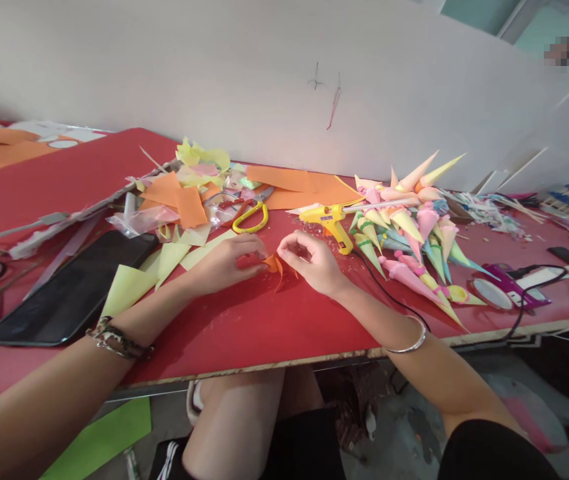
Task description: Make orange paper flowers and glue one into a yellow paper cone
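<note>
My left hand (229, 263) is over the middle of the red table (244, 327), its thumb and fingers pinched on a small curled orange piece (274, 265). Close on the right, my right hand (309, 260) has its thumb and forefinger tips together; whether anything thin is between them is too small to tell. Beyond it lies a yellow glue gun (332, 220). Yellow-handled scissors (253, 215) rest behind my left hand. Pale yellow paper pieces (129, 287) lie beside my left forearm.
A heap of pastel paper cones (414, 227) sits at the right, near a round lid (490, 293) and cables. A black phone (74, 293) lies at the left. Orange sheets (289, 190) and scraps are along the back, before a pale wall (264, 80).
</note>
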Tool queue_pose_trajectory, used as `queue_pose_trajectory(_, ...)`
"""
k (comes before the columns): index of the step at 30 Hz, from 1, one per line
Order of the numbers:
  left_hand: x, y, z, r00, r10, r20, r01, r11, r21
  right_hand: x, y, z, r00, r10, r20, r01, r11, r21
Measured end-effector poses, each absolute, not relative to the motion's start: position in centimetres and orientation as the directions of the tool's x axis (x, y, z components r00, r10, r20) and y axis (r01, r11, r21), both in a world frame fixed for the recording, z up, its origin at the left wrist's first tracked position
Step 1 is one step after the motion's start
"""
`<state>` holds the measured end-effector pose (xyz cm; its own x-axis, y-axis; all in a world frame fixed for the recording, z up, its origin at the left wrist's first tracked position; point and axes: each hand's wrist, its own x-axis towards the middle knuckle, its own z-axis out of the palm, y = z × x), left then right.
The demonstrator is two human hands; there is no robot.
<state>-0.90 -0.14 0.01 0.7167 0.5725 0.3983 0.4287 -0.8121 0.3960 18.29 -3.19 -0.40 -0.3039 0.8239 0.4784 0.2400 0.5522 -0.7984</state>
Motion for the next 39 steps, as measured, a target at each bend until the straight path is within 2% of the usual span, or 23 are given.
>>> queue_pose_trajectory(12, -0.92, -0.43, 0.45, 0.732, 0.572, 0.371, 0.421, -0.807, 0.413, 18.31, -3.12, -0.65, -0.282, 0.827, 0.486, 0.272, 0.555, -0.786)
queue_pose_trajectory(17, -0.86, -0.42, 0.57, 0.750, 0.561, 0.350, 0.408, -0.809, 0.423, 18.29, -3.15, -0.69, -0.293, 0.848, 0.442, 0.293, 0.520, -0.803)
queue_pose_trajectory(25, -0.72, -0.74, 0.88, 0.702, 0.627, 0.338, 0.450, -0.758, 0.473, 18.64, -3.15, -0.62, -0.330, 0.848, 0.414, 0.334, 0.515, -0.790)
queue_pose_trajectory(32, -0.81, -0.22, 0.42, 0.721, 0.577, 0.384, 0.408, -0.801, 0.437, 18.50, -3.16, -0.51, -0.242, 0.835, 0.494, 0.362, 0.550, -0.753)
queue_pose_trajectory(39, -0.73, -0.27, 0.21, 0.714, 0.576, 0.398, 0.389, -0.799, 0.459, 18.45, -3.10, -0.40, -0.343, 0.793, 0.504, 0.368, 0.607, -0.705)
